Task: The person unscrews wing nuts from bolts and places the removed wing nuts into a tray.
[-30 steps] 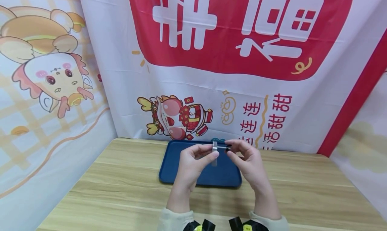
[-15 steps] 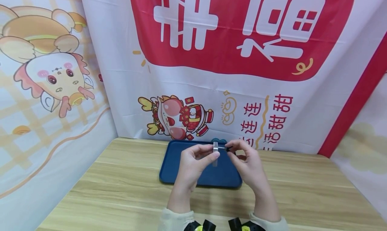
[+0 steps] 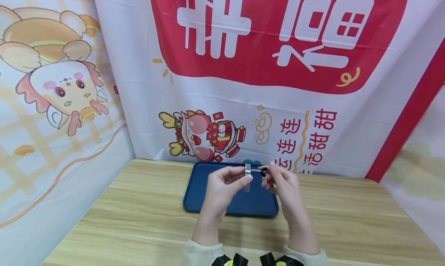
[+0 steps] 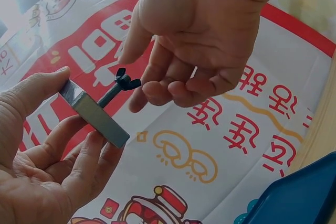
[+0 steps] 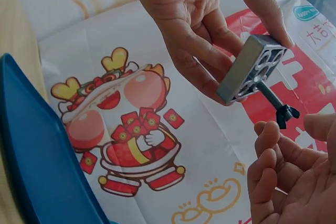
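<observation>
We see a person's left hand (image 3: 222, 183) pinching a metal block (image 4: 100, 120) between the thumb and the fingers, which close on opposite edges of it. From the block's face a threaded bolt (image 4: 108, 96) sticks out toward the person's right, and a black wing nut (image 4: 124, 81) sits near its far end, its two wings spread. In the right wrist view we can make out that this face of the block is ribbed, with rounded openings, while the side wall is plain and smooth. The right hand (image 3: 284, 185) holds nothing: its fingers are loosely bent and its thumb stands apart from them, leaving a fairly wide gap, with the wing nut just beside the fingertips. We see the block and bolt held up off the table (image 3: 139, 208), and in the head view they overlap the far part of a dark blue rectangular tray (image 3: 253, 204). Behind the tray we see a white cloth backdrop (image 3: 139, 103) with a large red panel, white characters and a cartoon figure (image 5: 131, 148) clutching red packets. Pale sleeves (image 3: 202, 252) reach the wrists, where we see black gear with yellow spots.
</observation>
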Action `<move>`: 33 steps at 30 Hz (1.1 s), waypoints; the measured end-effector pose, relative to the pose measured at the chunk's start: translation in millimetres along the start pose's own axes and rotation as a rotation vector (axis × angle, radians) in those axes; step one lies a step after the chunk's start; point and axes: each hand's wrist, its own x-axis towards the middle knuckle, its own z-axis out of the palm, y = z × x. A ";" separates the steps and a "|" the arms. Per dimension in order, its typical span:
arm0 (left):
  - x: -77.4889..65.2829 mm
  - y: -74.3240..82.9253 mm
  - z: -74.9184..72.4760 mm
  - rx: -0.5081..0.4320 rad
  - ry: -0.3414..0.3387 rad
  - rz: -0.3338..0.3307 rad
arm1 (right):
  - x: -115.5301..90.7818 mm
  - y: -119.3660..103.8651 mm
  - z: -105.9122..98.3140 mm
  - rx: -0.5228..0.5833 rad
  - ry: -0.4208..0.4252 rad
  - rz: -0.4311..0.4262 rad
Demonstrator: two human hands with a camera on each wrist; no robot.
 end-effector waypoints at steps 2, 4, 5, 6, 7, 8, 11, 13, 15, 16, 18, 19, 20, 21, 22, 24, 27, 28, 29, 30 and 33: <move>0.0 -0.3 -0.2 0.003 -0.003 0.000 | 0.1 0.9 2.1 0.063 -0.004 0.044; 0.0 0.0 -0.3 0.001 -0.008 0.000 | 0.5 0.9 4.6 0.109 -0.008 0.078; 0.0 0.0 -0.3 0.002 -0.009 0.001 | 0.7 0.9 5.7 0.130 -0.008 0.091; 0.2 -0.2 -0.4 0.004 -0.010 0.002 | 0.9 0.6 6.9 0.156 -0.008 0.099; 0.3 -0.3 -0.5 0.004 -0.012 0.004 | 1.4 0.6 8.0 0.181 -0.007 0.105; 0.2 -0.1 -0.4 0.004 -0.013 0.007 | 1.5 0.3 9.0 0.205 -0.008 0.111; 0.3 -0.4 -0.5 0.011 -0.015 0.015 | 2.1 0.1 10.4 0.265 -0.009 0.123; 0.2 -0.2 -0.5 0.012 -0.015 0.016 | 2.1 0.2 10.4 0.286 -0.012 0.130; 0.2 -0.4 -0.6 0.013 -0.017 0.014 | 2.2 0.4 9.7 0.299 -0.015 0.129; 0.2 -0.5 -0.6 0.014 -0.018 0.013 | 2.3 0.7 9.1 0.303 -0.015 0.124; 0.0 0.2 -0.5 0.014 -0.021 0.011 | 2.2 0.9 7.6 0.307 -0.019 0.108; 0.1 0.3 -0.5 0.013 -0.023 0.011 | 2.2 1.2 6.6 0.307 -0.023 0.095; 0.2 0.4 -0.5 0.010 -0.025 0.009 | 2.3 1.4 5.6 0.313 -0.027 0.081; 0.2 0.4 -0.5 0.006 -0.027 0.008 | 2.4 1.8 4.4 0.318 -0.032 0.067; 0.3 0.5 -0.8 0.003 -0.028 0.006 | 2.4 1.9 3.3 0.322 -0.039 0.054; 0.1 0.4 -1.3 0.000 -0.030 0.008 | 2.5 2.3 0.9 0.323 -0.057 0.030; -0.1 0.4 -2.0 -0.002 -0.028 0.008 | 2.4 2.9 -2.7 0.311 -0.082 -0.003; -0.2 0.5 -2.2 0.000 -0.028 0.010 | 2.1 3.1 -3.8 0.302 -0.091 -0.013; -0.3 0.5 -2.4 0.000 -0.029 0.012 | 1.9 3.4 -4.8 0.293 -0.100 -0.025; -0.5 0.5 -2.5 0.004 -0.030 0.019 | 1.7 3.7 -5.8 0.288 -0.108 -0.038; -0.8 1.1 -2.6 -0.012 -0.029 0.016 | 1.6 5.2 -8.1 0.272 -0.132 -0.076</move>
